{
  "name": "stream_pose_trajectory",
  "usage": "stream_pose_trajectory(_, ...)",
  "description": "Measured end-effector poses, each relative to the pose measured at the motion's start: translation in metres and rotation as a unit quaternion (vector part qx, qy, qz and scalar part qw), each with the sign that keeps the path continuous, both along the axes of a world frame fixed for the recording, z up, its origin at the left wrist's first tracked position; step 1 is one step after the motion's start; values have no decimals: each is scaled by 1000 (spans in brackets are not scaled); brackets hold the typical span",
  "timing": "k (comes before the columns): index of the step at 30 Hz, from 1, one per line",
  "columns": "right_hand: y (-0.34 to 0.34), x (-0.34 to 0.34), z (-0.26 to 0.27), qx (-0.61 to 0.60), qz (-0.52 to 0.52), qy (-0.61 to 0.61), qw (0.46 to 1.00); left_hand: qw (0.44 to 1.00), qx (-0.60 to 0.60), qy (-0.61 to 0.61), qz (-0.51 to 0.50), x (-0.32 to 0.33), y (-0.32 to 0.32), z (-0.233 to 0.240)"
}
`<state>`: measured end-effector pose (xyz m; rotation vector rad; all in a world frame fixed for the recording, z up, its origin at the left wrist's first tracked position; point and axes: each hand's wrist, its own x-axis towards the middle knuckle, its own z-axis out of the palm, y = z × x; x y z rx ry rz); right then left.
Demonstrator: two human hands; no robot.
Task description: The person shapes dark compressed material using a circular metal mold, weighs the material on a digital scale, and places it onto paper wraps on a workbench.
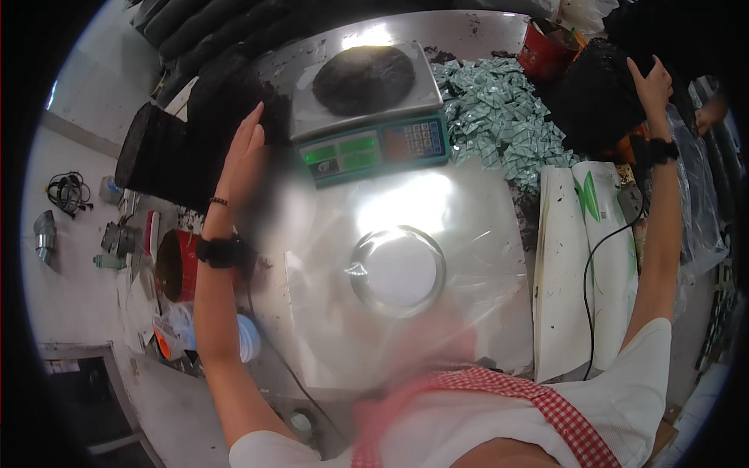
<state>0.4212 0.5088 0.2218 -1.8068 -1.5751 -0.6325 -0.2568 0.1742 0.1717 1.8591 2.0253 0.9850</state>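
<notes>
My left hand [241, 155] is raised with straight fingers beside a stack of black dried sheets or cakes [164, 155]; whether it touches them I cannot tell. On the far right, my right hand [652, 88] has thumb and fingers spread at the edge of a black pile [594, 96] and seems to hold nothing. Between them stands a digital weighing scale [374, 152] with lit green displays. Its metal pan bears a dark round cake [364, 81], seemingly dried seaweed. Nearer to me, a round metal ring or shallow dish [398, 272] with a white middle sits on clear plastic sheeting [485, 310].
Many small green sachets [497, 111] are heaped right of the scale. A red bucket [547, 50] stands behind them, another red container [178, 266] at left. White printed bags [605, 263] lie at right, crossed by a black cable [591, 275]. Another person's hand [711, 114] shows far right.
</notes>
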Motion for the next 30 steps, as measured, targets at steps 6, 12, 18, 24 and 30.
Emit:
stream_pose_trajectory(6,-104,-60,-27,69,300,-89,947,996,-46,54,-58,-13,-60,-25)
stream_pose_trajectory(12,-145,-86,-37,-35,373,-71,925,946,-3,306,-105,-28,-39,-59)
stream_pose_trajectory(18,-171,-147,-52,-238,455,-64,856,951,75,288,-87,-29,-14,-86)
stream_pose_trajectory(24,-151,-312,-91,-157,577,-107,794,970,22,153,-189,177,-44,-60)
stream_pose_trajectory(30,-113,-460,-115,-109,613,-76,779,945,-71,136,-290,238,-114,-82)
